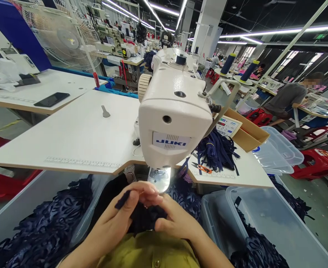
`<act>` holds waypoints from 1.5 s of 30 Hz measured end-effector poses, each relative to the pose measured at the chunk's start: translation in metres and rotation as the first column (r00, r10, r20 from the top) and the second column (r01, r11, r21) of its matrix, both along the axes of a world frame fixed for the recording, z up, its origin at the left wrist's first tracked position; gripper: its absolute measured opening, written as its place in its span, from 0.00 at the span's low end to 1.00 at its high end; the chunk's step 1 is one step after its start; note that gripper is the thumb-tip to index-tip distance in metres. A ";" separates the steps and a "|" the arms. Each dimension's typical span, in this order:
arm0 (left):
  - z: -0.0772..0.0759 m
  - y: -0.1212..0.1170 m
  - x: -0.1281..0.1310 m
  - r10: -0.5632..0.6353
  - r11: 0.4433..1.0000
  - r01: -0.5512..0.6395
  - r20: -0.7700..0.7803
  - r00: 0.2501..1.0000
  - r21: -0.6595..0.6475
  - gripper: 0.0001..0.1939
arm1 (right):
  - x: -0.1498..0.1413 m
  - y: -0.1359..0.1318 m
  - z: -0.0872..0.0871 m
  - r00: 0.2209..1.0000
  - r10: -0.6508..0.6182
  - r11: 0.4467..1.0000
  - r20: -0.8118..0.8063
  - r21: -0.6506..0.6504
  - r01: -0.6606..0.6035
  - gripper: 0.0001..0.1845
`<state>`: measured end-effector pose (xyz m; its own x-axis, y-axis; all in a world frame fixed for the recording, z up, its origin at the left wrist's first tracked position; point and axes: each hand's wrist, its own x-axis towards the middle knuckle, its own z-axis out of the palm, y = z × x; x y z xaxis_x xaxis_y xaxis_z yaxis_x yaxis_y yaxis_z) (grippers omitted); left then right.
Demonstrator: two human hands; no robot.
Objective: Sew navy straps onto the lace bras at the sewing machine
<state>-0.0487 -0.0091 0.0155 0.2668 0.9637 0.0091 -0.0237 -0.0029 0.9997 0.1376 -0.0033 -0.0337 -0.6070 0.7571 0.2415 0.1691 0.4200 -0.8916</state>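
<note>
My left hand (118,219) is closed, pinching a short dark navy fabric strip (122,200) between thumb and fingers, one end sticking out over the thumb. My right hand (177,219) meets its fingertips, fingers curled in; whatever lies between them is hidden. Both hands are just in front of the lit metal plate (158,180) under the head of a white sewing machine (175,115). Dark cloth in the lap shows below the hands.
A bundle of navy strips (215,149) and orange-handled thread snips (201,168) lie on the table right of the machine. Clear bins of navy pieces stand left (47,223) and right (264,245). A grey metal piece (105,111) lies on the left tabletop. A person (285,96) sits farther right.
</note>
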 end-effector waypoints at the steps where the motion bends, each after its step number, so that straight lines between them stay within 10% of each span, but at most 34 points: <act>1: -0.001 0.000 0.003 0.062 0.998 -0.061 0.050 0.997 -0.010 0.21 | 0.003 -0.002 0.003 1.000 -0.004 1.000 -0.031 -0.026 0.003 0.41; 7: 0.002 0.002 0.007 0.023 0.995 0.003 -0.246 0.969 0.104 0.18 | 0.012 -0.011 0.016 0.956 -0.285 0.955 0.072 -0.069 0.290 0.10; 11: 0.002 0.009 0.001 0.005 0.996 0.032 -0.405 0.914 0.086 0.18 | 0.024 -0.004 0.028 0.947 -0.317 0.933 0.051 -0.162 0.321 0.08; 18: -0.010 0.012 -0.001 -0.125 0.975 0.079 -0.214 0.969 -0.209 0.19 | 0.035 0.004 0.029 0.805 -0.593 0.792 -0.011 0.172 0.586 0.09; 24: -0.010 0.012 0.007 -0.154 0.918 0.117 -0.069 0.986 -0.378 0.24 | 0.024 -0.010 0.023 0.949 -0.315 0.949 -0.006 -0.032 0.315 0.24; 32: -0.002 0.013 0.018 -0.070 0.991 0.026 -0.334 0.940 -0.133 0.22 | 0.006 -0.006 0.015 0.851 -0.470 0.847 -0.234 -0.391 0.360 0.14; 36: -0.006 0.010 0.017 0.052 0.999 -0.040 -0.467 0.883 0.035 0.21 | 0.010 0.004 0.022 0.850 -0.522 0.822 -0.074 -0.312 0.477 0.13; 38: -0.011 0.012 0.014 0.297 0.921 -0.096 -0.520 0.801 0.378 0.18 | 0.011 0.012 0.024 0.827 -0.563 0.813 -0.008 -0.185 0.552 0.15; 41: -0.021 0.016 0.010 0.622 0.543 0.030 -0.426 0.656 0.839 0.18 | 0.007 0.023 0.021 0.792 -0.610 0.792 0.013 -0.022 0.610 0.14; 43: -0.026 0.019 0.008 0.604 0.391 0.251 -0.453 0.656 0.885 0.19 | 0.003 0.028 0.017 0.776 -0.631 0.776 0.007 0.014 0.631 0.13; 45: -0.030 0.021 0.008 0.518 0.365 0.429 -0.562 0.645 0.827 0.19 | 0.001 0.033 0.014 0.766 -0.642 0.766 -0.003 -0.041 0.642 0.12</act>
